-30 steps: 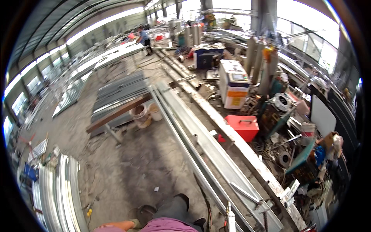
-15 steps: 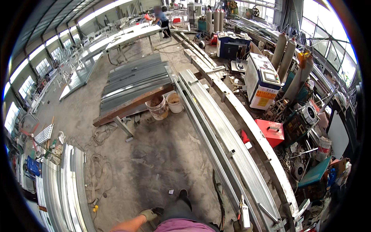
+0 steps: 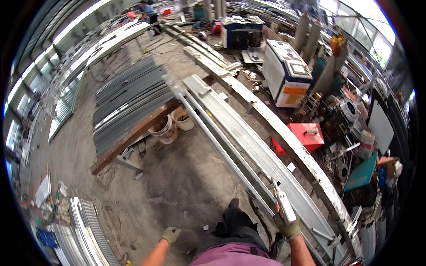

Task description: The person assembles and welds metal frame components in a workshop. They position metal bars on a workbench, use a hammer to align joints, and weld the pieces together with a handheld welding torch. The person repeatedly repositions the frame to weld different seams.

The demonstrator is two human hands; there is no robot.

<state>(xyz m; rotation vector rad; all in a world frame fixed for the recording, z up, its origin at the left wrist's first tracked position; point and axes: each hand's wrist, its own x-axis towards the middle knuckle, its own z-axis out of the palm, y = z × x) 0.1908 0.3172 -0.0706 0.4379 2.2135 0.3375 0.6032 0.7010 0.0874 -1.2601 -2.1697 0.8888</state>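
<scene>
My right hand, in an olive work glove, is closed round a white and silver handheld welding gun. Its narrow tip points forward, over the long galvanized steel channels that run away from me on the right. Whether the tip touches the metal, I cannot tell. My left hand, gloved as well, hangs over the floor left of my body. Its fingers are loosely bent and apart, with nothing seen in them.
A rusty beam crosses ahead beside two buckets and grey metal panels. On the right are a pale beam, a red box, a white machine and gas cylinders. Another person stands far off.
My right hand has come up into view with the welding gun, which moved forward. My left hand has lifted away from my leg. The view has shifted and tilted.
</scene>
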